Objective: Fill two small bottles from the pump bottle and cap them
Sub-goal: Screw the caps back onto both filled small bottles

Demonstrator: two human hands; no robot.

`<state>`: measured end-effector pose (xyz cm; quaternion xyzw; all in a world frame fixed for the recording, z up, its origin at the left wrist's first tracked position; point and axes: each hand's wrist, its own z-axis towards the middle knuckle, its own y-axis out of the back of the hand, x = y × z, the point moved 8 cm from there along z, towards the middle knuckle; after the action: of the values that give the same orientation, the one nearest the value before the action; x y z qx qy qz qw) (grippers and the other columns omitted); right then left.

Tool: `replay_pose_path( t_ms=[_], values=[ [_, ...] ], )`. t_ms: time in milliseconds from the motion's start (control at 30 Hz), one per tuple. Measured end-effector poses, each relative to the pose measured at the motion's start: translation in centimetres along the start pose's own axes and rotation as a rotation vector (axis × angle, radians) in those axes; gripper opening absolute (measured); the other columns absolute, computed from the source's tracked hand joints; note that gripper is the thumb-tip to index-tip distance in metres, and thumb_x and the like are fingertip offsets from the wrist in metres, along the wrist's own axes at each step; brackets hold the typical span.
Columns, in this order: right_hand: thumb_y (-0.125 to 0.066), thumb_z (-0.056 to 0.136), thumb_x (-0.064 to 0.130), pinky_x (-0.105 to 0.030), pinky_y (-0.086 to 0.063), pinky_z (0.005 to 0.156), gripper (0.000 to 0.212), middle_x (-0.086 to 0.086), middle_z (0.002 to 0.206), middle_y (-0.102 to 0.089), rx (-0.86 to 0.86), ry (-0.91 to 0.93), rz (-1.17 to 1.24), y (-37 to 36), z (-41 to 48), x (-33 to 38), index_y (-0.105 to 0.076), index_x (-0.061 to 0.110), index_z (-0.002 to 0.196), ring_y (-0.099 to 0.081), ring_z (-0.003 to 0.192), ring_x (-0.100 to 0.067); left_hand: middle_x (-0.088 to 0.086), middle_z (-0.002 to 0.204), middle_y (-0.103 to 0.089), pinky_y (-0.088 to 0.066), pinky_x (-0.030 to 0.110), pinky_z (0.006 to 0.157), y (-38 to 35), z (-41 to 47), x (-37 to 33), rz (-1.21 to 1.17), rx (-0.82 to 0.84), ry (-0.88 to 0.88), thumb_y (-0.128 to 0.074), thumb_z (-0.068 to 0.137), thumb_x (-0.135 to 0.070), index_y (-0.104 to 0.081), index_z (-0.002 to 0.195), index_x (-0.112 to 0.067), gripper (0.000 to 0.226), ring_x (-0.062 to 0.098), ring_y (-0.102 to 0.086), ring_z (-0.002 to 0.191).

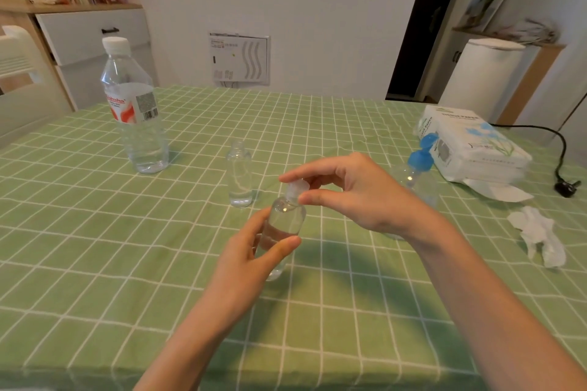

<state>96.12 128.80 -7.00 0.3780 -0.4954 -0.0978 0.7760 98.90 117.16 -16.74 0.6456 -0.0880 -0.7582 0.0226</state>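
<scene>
Left hand [254,251] grips a clear, round-shouldered plastic bottle [286,222]; right hand [355,190] pinches its translucent cap [297,187].

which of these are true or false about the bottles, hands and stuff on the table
1. The left hand holds a small bottle. True.
2. The right hand is pressing the pump bottle. False: its fingers pinch a clear cap at the held bottle's neck; the pump bottle stands untouched behind that hand.
3. The second small bottle stands on the table with no cap on. True.
4. The big water bottle lies on its side. False: it stands upright, capped, far left.
5. A tissue pack lies at the right. True.
6. The pump head is red. False: it is blue.
</scene>
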Motion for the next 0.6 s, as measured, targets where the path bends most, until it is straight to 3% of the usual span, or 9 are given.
replay_pose_path(
  t_ms=[100,167,300,367,467,533,600],
  values=[
    [-0.078,0.076,0.023,-0.015,-0.052,0.077,0.025,0.012,0.088,-0.071,-0.046,-0.014,-0.037,0.4,0.1,-0.4,-0.073,0.026,0.100,-0.063,0.079,0.000,-0.008,0.090,-0.070,-0.052,0.026,0.077,-0.1,-0.1,0.0,0.009,-0.006,0.001,-0.062,0.066,-0.044,-0.057,0.115,-0.038,0.050,0.011,-0.063,0.084],
    [-0.080,0.070,0.037,-0.014,-0.049,0.064,0.019,0.011,0.077,-0.068,-0.092,-0.030,-0.099,0.4,0.3,-0.6,-0.071,0.027,0.083,-0.058,0.067,0.000,-0.010,0.090,-0.069,-0.052,0.021,0.074,-0.3,-0.2,0.1,0.022,-0.006,0.006,-0.062,0.066,-0.045,-0.055,0.117,-0.037,0.053,0.009,-0.062,0.084],
    [-0.071,0.070,0.057,-0.024,-0.047,0.059,0.039,0.010,0.064,-0.057,-0.178,-0.064,-0.271,0.0,0.6,-0.9,-0.051,0.023,0.068,-0.052,0.059,-0.006,-0.009,0.090,-0.070,-0.051,0.026,0.080,-0.5,-0.1,0.1,0.012,-0.013,0.026,-0.064,0.066,-0.044,-0.053,0.123,-0.030,0.059,0.009,-0.062,0.086],
    [-0.067,0.070,0.061,-0.021,-0.047,0.062,0.040,0.012,0.072,-0.059,-0.163,-0.076,-0.271,0.0,0.5,-1.2,-0.056,0.024,0.079,-0.056,0.067,-0.004,-0.009,0.088,-0.070,-0.051,0.029,0.081,-0.5,-0.1,0.0,0.002,-0.009,0.027,-0.063,0.066,-0.043,-0.055,0.119,-0.033,0.054,0.009,-0.063,0.085],
    [-0.065,0.081,0.049,-0.013,-0.047,0.080,0.042,0.018,0.100,-0.064,-0.035,-0.091,-0.083,-0.3,0.1,-1.5,-0.058,0.032,0.118,-0.059,0.094,0.005,-0.008,0.087,-0.070,-0.050,0.030,0.080,-0.3,0.0,-0.1,-0.029,-0.007,0.024,-0.063,0.066,-0.042,-0.058,0.111,-0.038,0.046,0.014,-0.063,0.084],
    [-0.063,0.088,0.034,-0.013,-0.044,0.091,0.038,0.020,0.113,-0.064,0.025,-0.048,-0.029,-0.5,-0.1,-1.2,-0.057,0.034,0.125,-0.056,0.105,0.009,-0.007,0.088,-0.070,-0.050,0.031,0.080,-0.2,0.0,-0.1,-0.034,-0.007,0.022,-0.063,0.066,-0.042,-0.058,0.112,-0.037,0.046,0.015,-0.063,0.084],
    [-0.064,0.089,0.028,-0.012,-0.040,0.094,0.030,0.019,0.113,-0.066,0.014,-0.015,-0.069,-0.4,-0.2,-0.9,-0.064,0.031,0.119,-0.056,0.106,0.010,-0.007,0.088,-0.070,-0.050,0.028,0.079,-0.3,0.0,-0.2,-0.035,-0.011,0.022,-0.063,0.066,-0.041,-0.058,0.113,-0.035,0.048,0.013,-0.064,0.084]
  ],
)
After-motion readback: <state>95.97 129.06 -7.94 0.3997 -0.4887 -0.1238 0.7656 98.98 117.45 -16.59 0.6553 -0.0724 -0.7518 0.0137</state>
